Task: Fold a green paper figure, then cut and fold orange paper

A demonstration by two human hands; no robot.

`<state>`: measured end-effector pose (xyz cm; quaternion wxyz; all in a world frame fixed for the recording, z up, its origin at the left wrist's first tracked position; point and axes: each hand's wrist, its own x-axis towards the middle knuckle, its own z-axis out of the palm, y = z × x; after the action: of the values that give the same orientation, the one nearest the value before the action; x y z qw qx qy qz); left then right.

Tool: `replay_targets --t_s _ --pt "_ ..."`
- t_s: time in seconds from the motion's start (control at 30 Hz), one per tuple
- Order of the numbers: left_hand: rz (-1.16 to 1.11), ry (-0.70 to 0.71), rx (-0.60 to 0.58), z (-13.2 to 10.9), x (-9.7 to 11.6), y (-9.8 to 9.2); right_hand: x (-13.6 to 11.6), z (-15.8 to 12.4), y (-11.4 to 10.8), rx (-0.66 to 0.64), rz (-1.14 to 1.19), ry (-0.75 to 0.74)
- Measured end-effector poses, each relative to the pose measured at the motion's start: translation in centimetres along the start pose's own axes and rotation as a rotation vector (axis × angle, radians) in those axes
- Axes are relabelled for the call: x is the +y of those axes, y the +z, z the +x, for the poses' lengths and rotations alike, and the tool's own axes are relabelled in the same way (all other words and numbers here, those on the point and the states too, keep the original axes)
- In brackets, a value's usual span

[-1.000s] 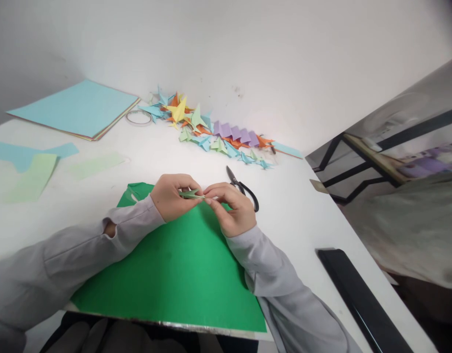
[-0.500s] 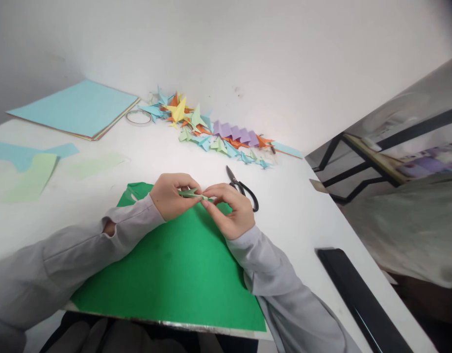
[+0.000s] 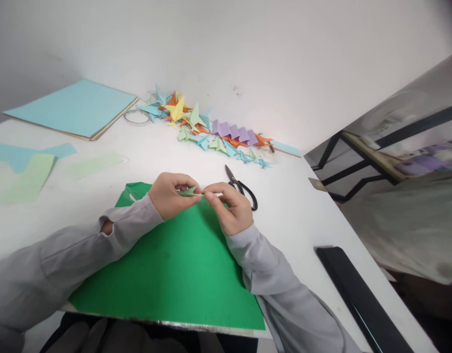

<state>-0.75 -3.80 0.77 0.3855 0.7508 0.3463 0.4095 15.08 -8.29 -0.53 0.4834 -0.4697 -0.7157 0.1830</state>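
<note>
My left hand [image 3: 169,196] pinches a small folded piece of light green paper [image 3: 188,192] between thumb and fingers. From the other side my right hand [image 3: 232,206] is closed on the tip of the same folded paper, thumb against forefinger. Both hands are above a green sheet [image 3: 167,274] at the table's near edge. Just beyond my right hand lie black-handled scissors [image 3: 244,187], partly hidden by it. The fingers cover much of the folded paper.
A row of folded paper stars and shapes [image 3: 178,110] lies along the wall. A stack of coloured paper [image 3: 73,108] and a tape roll [image 3: 137,116] are at the back left, paper scraps [image 3: 31,179] at left. A long black case [image 3: 358,294] rests at right.
My right thumb and fingers have shifted slightly at the tip of the folded paper. My left hand keeps its grip almost unchanged. The view has moved a little.
</note>
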Motion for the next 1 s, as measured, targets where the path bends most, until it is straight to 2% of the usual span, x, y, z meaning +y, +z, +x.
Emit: replay_targets --t_s 0.07,0.13,0.3,0.67,0.8,0.9,1.0 --pt "0.008 -0.003 0.026 0.07 0.03 -0.08 0.33 -0.01 -0.02 0.076 0.077 0.142" --pt "0.028 0.002 0.046 0.06 0.0 -0.1 0.64 0.01 -0.01 0.112 0.091 0.208" --pt "0.052 0.009 0.038 -0.09 -0.34 0.09 0.57 -0.02 0.32 -0.064 0.164 0.312" --pt "0.053 -0.019 -0.019 -0.16 -0.56 0.33 0.57 -0.07 0.75 -0.007 0.319 0.352" --pt "0.053 -0.024 -0.041 -0.09 -0.58 0.41 0.32 0.12 0.62 0.076 0.344 0.364" --pt "0.051 -0.022 -0.047 -0.04 -0.62 0.4 0.19 0.24 0.51 0.153 0.352 0.416" --pt "0.047 -0.022 -0.039 0.0 -0.68 0.4 0.2 0.32 0.45 0.145 0.363 0.484"
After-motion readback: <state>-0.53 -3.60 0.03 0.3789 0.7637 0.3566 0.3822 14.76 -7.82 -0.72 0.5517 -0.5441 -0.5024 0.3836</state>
